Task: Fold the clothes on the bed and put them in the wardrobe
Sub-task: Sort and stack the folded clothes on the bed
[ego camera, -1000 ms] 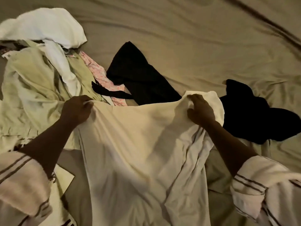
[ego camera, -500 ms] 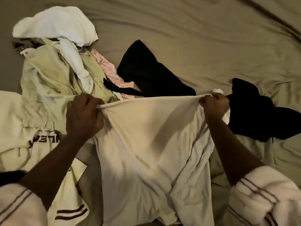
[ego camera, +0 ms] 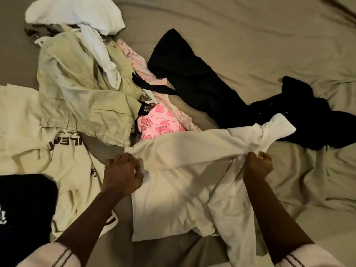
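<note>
- The white garment [ego camera: 183,182] lies on the bed sheet [ego camera: 250,45] straight in front of the person. Its upper part is turned over into a band that runs between the two hands.
- The left hand [ego camera: 121,175] curls its fingers onto the band's left end and pinches the edge there, so the cloth spreads away to that hand's right.
- The right hand [ego camera: 257,167] is clenched round a bunched part of the same garment at the band's right end. A loose flap sticks out beyond the fist and rests on a black garment [ego camera: 317,122].
- A crumpled length of the white garment trails down beside the right forearm and is cut off at the bottom edge.
- How much cloth sits inside either hand is hidden by the fingers.
- The pink patterned cloth [ego camera: 161,126] slips under the band's far edge.
- The lettered cream shirt [ego camera: 73,166] has its print partly covered by a pale green garment [ego camera: 77,93].
- The black garment is too dark for its shape to be made out.
</note>
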Tool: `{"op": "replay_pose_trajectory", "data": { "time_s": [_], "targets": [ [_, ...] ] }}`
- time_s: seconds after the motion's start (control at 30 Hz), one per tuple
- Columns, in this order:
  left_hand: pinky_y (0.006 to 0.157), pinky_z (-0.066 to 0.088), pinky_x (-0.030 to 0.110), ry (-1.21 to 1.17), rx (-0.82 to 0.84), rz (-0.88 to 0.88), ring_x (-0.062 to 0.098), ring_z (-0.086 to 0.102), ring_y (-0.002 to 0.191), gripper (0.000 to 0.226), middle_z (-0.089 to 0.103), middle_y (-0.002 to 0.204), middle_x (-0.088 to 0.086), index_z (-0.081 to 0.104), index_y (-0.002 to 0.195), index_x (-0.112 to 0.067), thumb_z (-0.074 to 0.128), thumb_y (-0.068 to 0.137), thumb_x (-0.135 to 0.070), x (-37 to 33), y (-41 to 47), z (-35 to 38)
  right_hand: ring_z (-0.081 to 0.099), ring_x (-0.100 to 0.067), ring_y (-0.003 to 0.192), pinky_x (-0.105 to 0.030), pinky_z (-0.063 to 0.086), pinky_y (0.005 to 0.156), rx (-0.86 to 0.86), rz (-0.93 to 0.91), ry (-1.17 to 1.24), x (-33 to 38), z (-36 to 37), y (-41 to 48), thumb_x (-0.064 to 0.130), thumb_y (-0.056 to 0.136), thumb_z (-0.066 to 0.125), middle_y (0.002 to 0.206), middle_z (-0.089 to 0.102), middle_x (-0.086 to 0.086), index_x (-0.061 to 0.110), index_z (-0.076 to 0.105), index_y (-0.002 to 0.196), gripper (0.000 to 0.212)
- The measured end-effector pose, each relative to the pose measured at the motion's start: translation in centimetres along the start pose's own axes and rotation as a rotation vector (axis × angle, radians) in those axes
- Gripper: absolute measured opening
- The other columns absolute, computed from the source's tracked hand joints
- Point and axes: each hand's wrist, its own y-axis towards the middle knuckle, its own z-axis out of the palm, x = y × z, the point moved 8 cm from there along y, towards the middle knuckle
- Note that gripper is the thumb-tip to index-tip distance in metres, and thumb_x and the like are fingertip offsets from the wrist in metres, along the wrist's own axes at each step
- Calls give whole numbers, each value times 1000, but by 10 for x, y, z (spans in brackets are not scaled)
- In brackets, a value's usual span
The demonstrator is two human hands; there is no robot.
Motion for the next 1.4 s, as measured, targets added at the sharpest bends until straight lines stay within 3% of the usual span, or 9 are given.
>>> {"op": "replay_pose_trajectory", "data": {
  "time_s": [0.07,0.17,0.37,0.6,0.8,0.9,1.0,1.2,1.4],
  "targets": [
    [78,48,47,-194,-138,-211,36,61,97,21,62,98,7,67,89,-20,60,72,-31,16,2,-11,51,-39,125,-52,45,104,-56,-327,-299,23,7,-28,15,82,65,139,50,-19,12,54,141,60],
    [79,49,49,-286,-333,-300,41,56,101,32,57,104,15,63,107,-13,55,76,-19,29,15,-27,62,-23,99,-47,53,92,192,-812,-303,52,54,-79,10,89,62,130,55,-11,15,58,138,49],
    [93,46,27,-604,-178,-371,15,58,86,42,59,118,10,69,123,-21,73,83,-9,42,50,-8,68,-31,101,-42,56,89,605,-1058,-559,66,138,-144,18,99,56,150,44,-2,25,54,145,47],
    [80,43,36,-505,9,-406,34,60,93,21,59,101,12,67,102,-13,71,95,-32,58,70,10,63,-35,108,-43,53,89,638,-1025,-816,72,187,-145,27,100,58,128,59,-10,20,66,128,30],
    [83,50,44,-948,-190,-625,31,61,86,32,62,88,12,56,105,-11,56,99,-43,97,54,30,62,-28,98,-22,39,83,485,-1014,-457,79,173,-141,18,99,64,110,65,-10,12,72,110,16],
    [88,48,41,-1181,-256,-734,22,58,91,10,63,92,2,59,108,-14,58,103,-23,104,44,48,62,-28,101,-27,42,87,491,-958,-476,70,183,-142,22,99,64,114,62,-11,12,71,113,18],
    [84,49,39,-1348,-272,-816,18,61,89,36,65,90,2,63,99,-11,69,90,-44,104,45,57,63,-27,102,-31,46,86,461,-936,-509,70,191,-148,26,100,61,120,58,-9,15,70,114,19],
    [87,49,37,-1323,-442,-859,12,53,83,30,58,89,-1,57,86,-25,67,83,-54,124,45,62,61,-25,107,-21,38,90,431,-966,-457,83,190,-157,17,99,59,125,56,-10,13,73,111,19],
    [85,43,28,-1112,-355,-859,12,57,89,30,61,97,-7,53,118,-16,61,102,-39,91,6,57,64,-19,91,-31,49,81,420,-1019,-386,61,157,-179,18,97,58,122,54,-6,19,63,119,23]
  ]
}}
